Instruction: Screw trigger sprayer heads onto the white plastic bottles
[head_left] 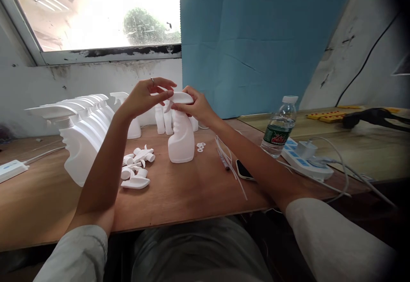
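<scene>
A white spray bottle stands upright on the table in front of me, with a white trigger spray head at its top. My right hand is closed around the rear of that head, thumb and fingers on either side. At the head's front end is my left hand, wearing a ring; its fingers are stretched out and apart, the thumb tip at or just against the nozzle end. Whether the head sits fully on the neck is hidden by the right fingers. Loose white sprayer parts lie in a pile left of the bottle.
A row of white spray bottles with heads stands at left, more white bottles behind. Small white rings, thin tubes, a pen, a phone, a water bottle and a power strip lie rightward.
</scene>
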{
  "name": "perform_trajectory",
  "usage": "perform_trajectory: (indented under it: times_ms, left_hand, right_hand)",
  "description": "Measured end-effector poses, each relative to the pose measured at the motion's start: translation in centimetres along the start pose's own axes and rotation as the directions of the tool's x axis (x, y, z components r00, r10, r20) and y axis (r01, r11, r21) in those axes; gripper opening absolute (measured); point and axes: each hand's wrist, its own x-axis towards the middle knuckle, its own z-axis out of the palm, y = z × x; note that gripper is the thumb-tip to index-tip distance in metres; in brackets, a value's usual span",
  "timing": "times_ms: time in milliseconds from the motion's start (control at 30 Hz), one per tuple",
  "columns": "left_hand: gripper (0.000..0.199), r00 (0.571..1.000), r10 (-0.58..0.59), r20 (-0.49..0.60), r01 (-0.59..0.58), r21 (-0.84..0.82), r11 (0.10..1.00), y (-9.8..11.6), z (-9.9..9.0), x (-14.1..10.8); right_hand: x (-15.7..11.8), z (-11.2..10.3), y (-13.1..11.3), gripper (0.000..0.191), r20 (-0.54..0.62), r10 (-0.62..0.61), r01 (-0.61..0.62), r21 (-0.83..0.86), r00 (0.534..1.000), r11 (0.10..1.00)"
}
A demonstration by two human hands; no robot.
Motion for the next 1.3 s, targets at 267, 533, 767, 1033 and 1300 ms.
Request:
perform_trajectory:
  times_ms: [267,533,767,1033,1300]
  left_hand:
    - [0.022,0.997,0.019,-0.08,-0.01,0.114,0.993,-0.8,1.1,0.5]
    - [0.02,0.998,0.013,-0.064,-0.006,0.113,0.994,-1.4,0.8,0.4]
    - [0.021,0.999,0.027,-0.032,-0.022,0.137,0.99,-0.6,0.8,0.2]
    - [0.02,1.0,0.0,-0.01,0.001,0.158,0.987,-0.6,0.6,0.2]
    - [0.02,1.0,0.0,-0.008,0.001,0.161,0.987,-0.9,0.9,0.4]
  right_hand:
    - [-1.0,2.2,2.9,0.038,0.196,0.148,-0.23,0.51,0.969,0.829]
    - [-1.6,2.2,3.6,0.036,0.29,0.154,-0.312,0.653,0.945,0.69]
    - [-1.6,2.9,3.7,0.049,0.169,0.144,-0.217,0.595,0.975,0.774]
    - [-1.6,3.0,3.4,0.044,0.136,0.165,-0.214,0.589,0.977,0.78]
    - [-1.4,3.2,3.7,0.055,0.109,0.21,-0.235,0.566,0.972,0.79]
